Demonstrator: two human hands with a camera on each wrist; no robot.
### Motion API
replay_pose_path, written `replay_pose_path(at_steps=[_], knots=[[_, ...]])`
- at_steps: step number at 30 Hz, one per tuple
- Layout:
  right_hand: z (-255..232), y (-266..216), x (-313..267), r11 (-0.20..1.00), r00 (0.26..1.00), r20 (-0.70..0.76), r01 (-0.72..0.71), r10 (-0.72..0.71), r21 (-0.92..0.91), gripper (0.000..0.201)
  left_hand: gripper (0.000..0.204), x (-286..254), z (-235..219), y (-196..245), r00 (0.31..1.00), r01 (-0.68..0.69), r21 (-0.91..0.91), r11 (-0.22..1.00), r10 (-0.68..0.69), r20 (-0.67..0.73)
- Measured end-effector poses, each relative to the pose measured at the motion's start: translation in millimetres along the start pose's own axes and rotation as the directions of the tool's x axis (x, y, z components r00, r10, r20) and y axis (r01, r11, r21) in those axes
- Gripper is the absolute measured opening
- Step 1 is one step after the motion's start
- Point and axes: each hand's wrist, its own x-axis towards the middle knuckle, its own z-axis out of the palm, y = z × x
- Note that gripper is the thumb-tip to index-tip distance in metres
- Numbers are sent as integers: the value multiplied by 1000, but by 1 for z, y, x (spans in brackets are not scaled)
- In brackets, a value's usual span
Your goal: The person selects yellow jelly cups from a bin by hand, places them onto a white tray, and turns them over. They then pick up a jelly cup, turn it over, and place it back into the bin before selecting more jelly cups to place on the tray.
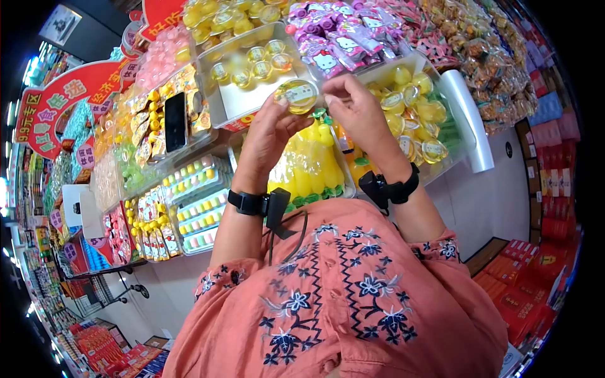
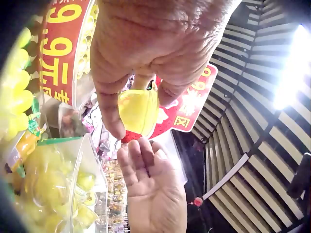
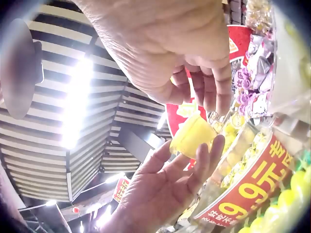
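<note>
A yellow jelly cup (image 1: 297, 96) with a round printed lid is held by my left hand (image 1: 268, 129), thumb and fingers around its side. Its tapered yellow body (image 3: 194, 137) shows in the right wrist view, tilted between those fingers. My right hand (image 1: 359, 113) is just right of the lid, its fingers loosely bent with nothing visible in them. In the left wrist view the right hand's fingertips (image 2: 146, 148) come close below the cup. Behind the hands, a clear-walled tray (image 1: 230, 104) has several similar cups (image 1: 257, 55) at its far end.
Bins of sweets surround the hands: yellow pouch-shaped jellies (image 1: 309, 160) below, a bin of yellow cups (image 1: 409, 94) right, purple packets (image 1: 328, 47) beyond. A black phone (image 1: 176, 121) lies on packets at left. A clear plastic roll (image 1: 465, 120) stands along the right edge.
</note>
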Motion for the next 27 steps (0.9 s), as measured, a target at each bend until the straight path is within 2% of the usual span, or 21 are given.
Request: replay_pose_path(at_steps=[2,5,8,15,21,24,27], knots=[[6,15,5,987,994,45,-105,100,122,18,47,-1,-2,5,999,-40,12,999,40,4],[14,13,10,925,958,155,-274,240,263,21,49,-1,-8,8,998,-63,30,998,63,19],[22,17,16,899,935,177,-346,307,269,23,50,-3,-7,12,996,-80,19,997,79,36],[34,29,32,830,901,199,-432,385,353,22,51,0,-17,12,997,-75,42,996,77,-29],[45,35,52,811,864,253,-498,435,308,22,47,10,-46,11,991,-47,51,998,53,-126],[56,38,68,813,842,290,-526,455,251,24,44,17,-53,18,978,-36,101,994,55,-201],[75,42,85,792,815,330,-561,476,241,28,41,31,-73,20,935,-61,145,988,107,-338]])
